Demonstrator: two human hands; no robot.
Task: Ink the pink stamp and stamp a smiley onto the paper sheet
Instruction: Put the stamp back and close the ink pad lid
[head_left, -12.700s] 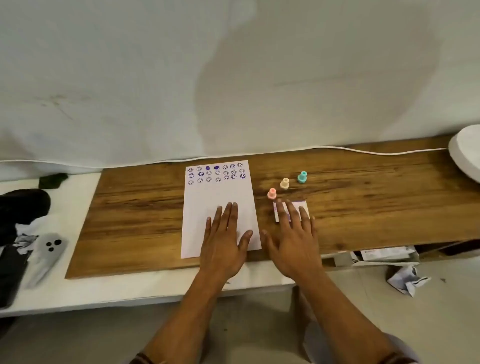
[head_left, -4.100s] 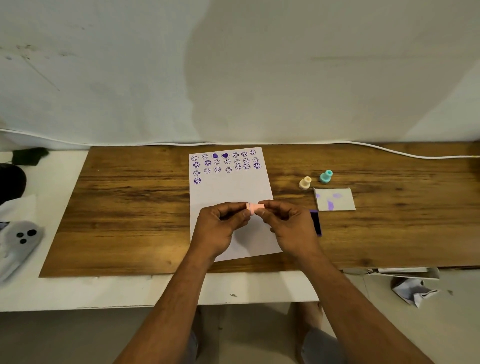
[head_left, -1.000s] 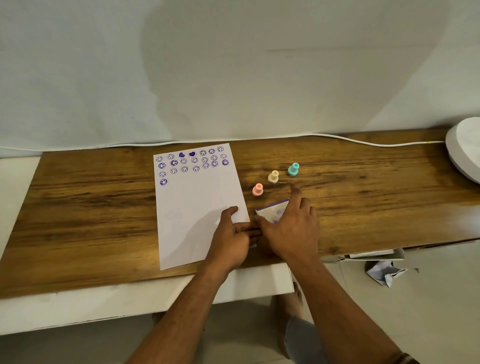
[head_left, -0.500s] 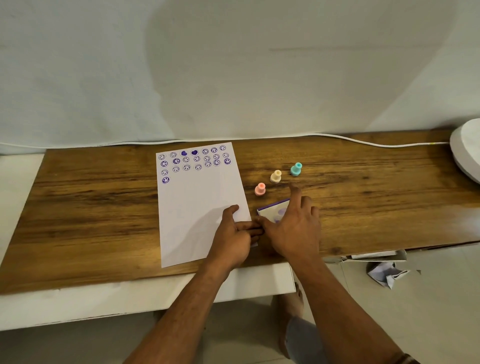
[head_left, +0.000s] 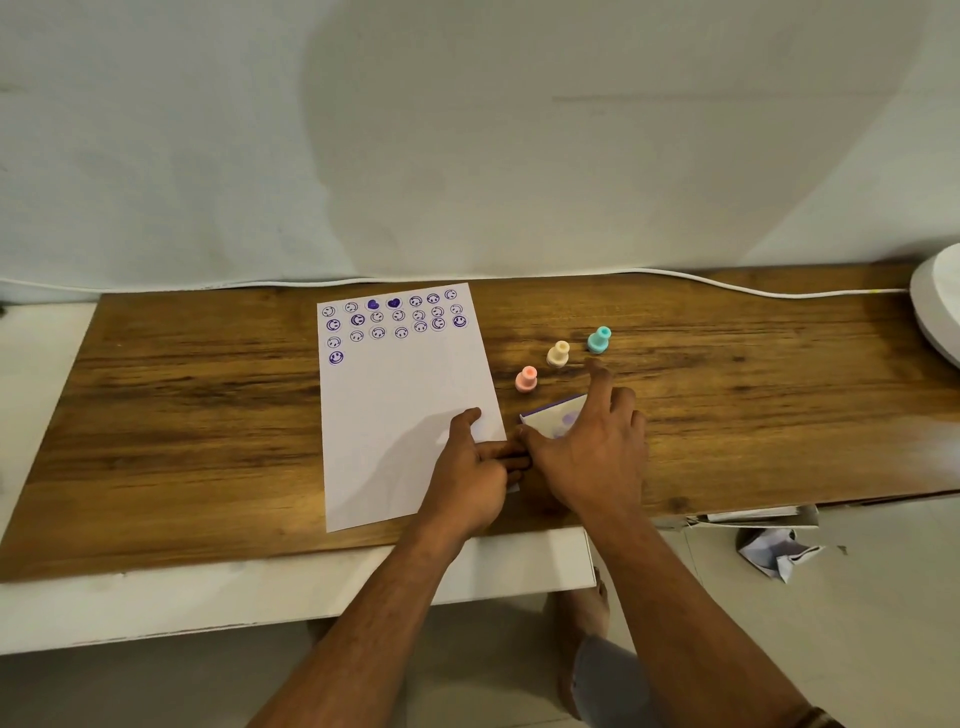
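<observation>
The pink stamp (head_left: 526, 379) stands upright on the wooden board, free of both hands, just right of the paper sheet (head_left: 400, 410). Several purple smileys and two hearts fill the sheet's top rows, and one darker smiley sits alone at the left below them. The ink pad (head_left: 555, 419) lies near the sheet's lower right corner, its white, purple-stained lid tilted. My right hand (head_left: 587, 452) is spread over the lid with its thumb at the left corner. My left hand (head_left: 472, 473) rests on the sheet's corner, fingers pressed against the pad's near left edge.
A cream stamp (head_left: 558, 354) and a teal stamp (head_left: 598, 340) stand behind the pink one. A white cable (head_left: 727, 285) runs along the board's far edge, and a white round object (head_left: 935, 312) sits at the right. Crumpled paper (head_left: 776, 556) lies on the floor.
Both hands have stayed at the ink pad. The pink stamp, held between both hands about four seconds ago, now stands on the board.
</observation>
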